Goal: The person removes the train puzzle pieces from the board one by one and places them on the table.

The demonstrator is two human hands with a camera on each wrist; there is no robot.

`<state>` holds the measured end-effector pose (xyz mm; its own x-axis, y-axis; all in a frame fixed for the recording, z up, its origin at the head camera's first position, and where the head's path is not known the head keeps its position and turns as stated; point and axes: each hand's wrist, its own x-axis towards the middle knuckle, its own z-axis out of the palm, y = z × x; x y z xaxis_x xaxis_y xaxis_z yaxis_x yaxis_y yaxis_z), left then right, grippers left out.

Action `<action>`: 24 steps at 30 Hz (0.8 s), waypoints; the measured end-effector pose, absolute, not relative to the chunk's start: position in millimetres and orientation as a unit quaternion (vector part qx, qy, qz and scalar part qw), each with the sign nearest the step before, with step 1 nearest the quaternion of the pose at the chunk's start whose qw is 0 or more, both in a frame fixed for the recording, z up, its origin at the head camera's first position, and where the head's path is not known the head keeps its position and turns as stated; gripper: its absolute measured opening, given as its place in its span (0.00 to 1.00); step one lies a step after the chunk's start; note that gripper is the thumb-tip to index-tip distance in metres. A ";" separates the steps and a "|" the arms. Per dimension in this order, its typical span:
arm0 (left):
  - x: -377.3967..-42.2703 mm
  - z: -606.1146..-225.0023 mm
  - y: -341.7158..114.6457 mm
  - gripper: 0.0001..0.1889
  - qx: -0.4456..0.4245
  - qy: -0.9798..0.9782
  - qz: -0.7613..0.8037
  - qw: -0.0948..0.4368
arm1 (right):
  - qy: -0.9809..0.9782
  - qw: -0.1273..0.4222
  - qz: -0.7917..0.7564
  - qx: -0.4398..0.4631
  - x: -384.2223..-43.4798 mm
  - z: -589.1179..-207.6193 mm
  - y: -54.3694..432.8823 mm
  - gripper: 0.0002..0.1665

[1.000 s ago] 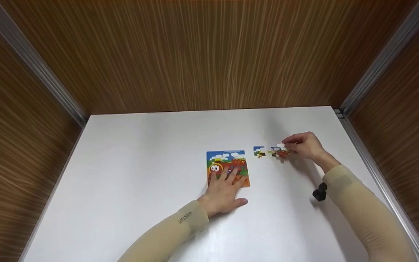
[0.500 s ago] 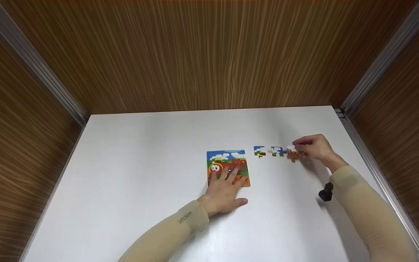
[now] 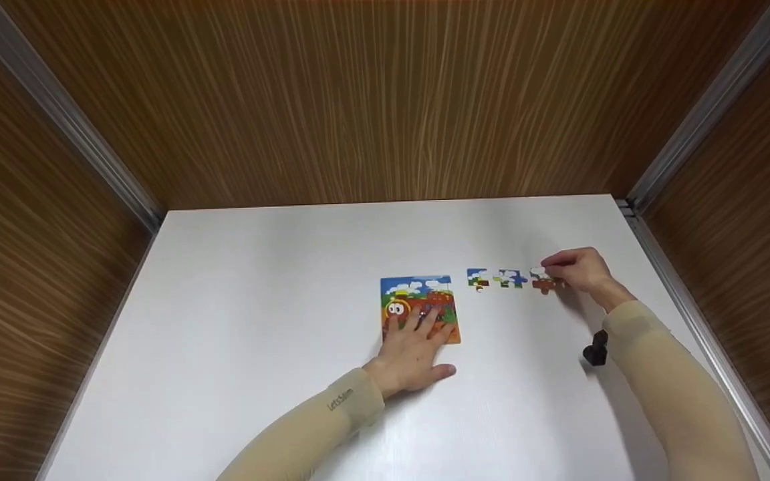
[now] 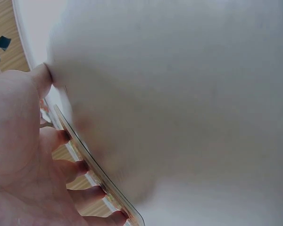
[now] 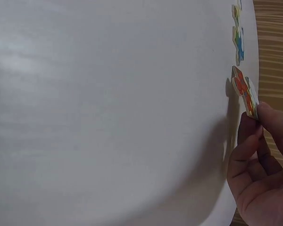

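Observation:
My left hand (image 3: 412, 354) lies with spread fingers on a jigsaw puzzle board (image 3: 416, 286) that shows a red cartoon figure under a blue sky. In the left wrist view its fingertips rest along the board (image 4: 96, 169). At the right, my right hand (image 3: 579, 268) pinches a jigsaw piece (image 3: 545, 283) printed in white and red-brown. The right wrist view has this piece (image 5: 244, 89) between thumb and fingers, tilted over the table. Left of it lie two more pieces in a row, a blue-and-white piece (image 3: 510, 278) and a blue-and-yellow piece (image 3: 477, 278).
The white table (image 3: 258, 300) reaches back to a brown wood-grain wall (image 3: 385, 100). Similar panels with metal rails stand at the left and right. A small black object (image 3: 595, 351) hangs at the right sleeve's cuff.
My right hand has moved right with the pinched piece, away from the blue-and-white piece, which now lies separate on the table. My left hand has stayed on the board.

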<state>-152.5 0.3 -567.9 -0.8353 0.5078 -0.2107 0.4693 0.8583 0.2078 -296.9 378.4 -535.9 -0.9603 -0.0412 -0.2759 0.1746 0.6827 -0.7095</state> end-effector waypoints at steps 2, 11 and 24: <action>-152.8 -568.8 0.2 0.44 0.257 0.955 0.073 0.129 | 0.909 0.134 -0.392 0.040 -299.4 -537.6 379.0 0.22; -152.9 -570.6 1.1 0.44 0.262 0.957 0.046 0.112 | 0.901 0.152 -0.404 0.041 -304.0 -539.2 379.1 0.21; -152.7 -570.0 1.7 0.44 0.258 0.957 0.055 0.118 | 0.908 0.146 -0.390 0.044 -306.8 -541.3 373.7 0.19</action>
<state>-152.7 1.7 -570.0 -0.8392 0.5067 -0.1975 0.4808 0.8610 0.1661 -306.8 373.7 -541.3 -0.9532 -0.0337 -0.3004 0.1947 0.6915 -0.6956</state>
